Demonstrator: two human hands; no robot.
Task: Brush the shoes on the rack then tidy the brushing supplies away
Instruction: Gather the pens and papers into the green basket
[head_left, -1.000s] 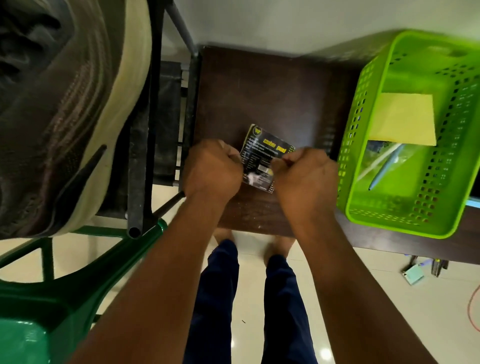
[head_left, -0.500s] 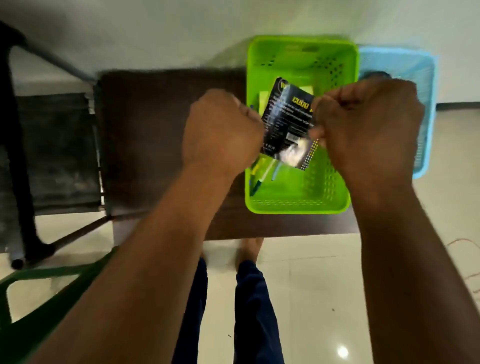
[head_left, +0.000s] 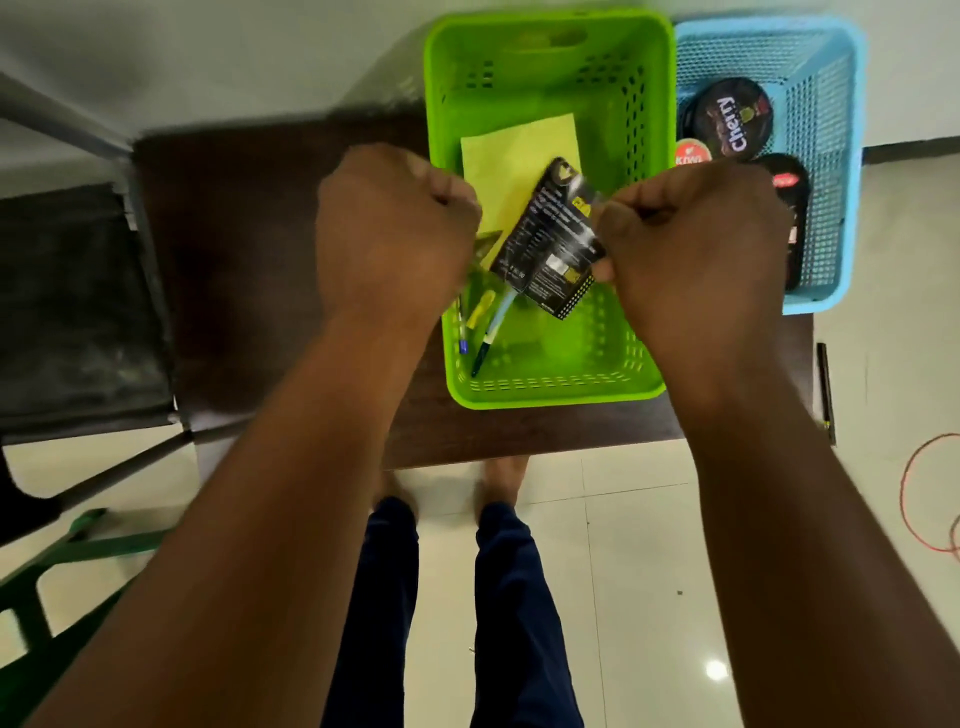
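A: Fingers first: what've we got?
B: Our right hand (head_left: 691, 249) has its fingers curled tight, pinching the black packet (head_left: 550, 244) at its 3 o'clock edge. Left hand (head_left: 395, 234) is a fist too, at the packet's 9 o'clock, but we can't tell if it actually holds the packet or anything else; its far side is hidden.
A: And the packet's where?
B: Up in the air, tilted, over the green basket (head_left: 550, 387). Under it in the basket: a yellow cloth (head_left: 514, 156) twd 12 o'clock, and a pen (head_left: 491, 332) w/ other small bits at approx 7 o'clock.
A: Further out?
B: Blue basket (head_left: 831, 156) touching the green one at its 3 o'clock, w/ polish tins (head_left: 732, 122) inside. Both baskets sit on the dark surface (head_left: 249, 270). Black rack (head_left: 78, 312) at 9 o'clock.
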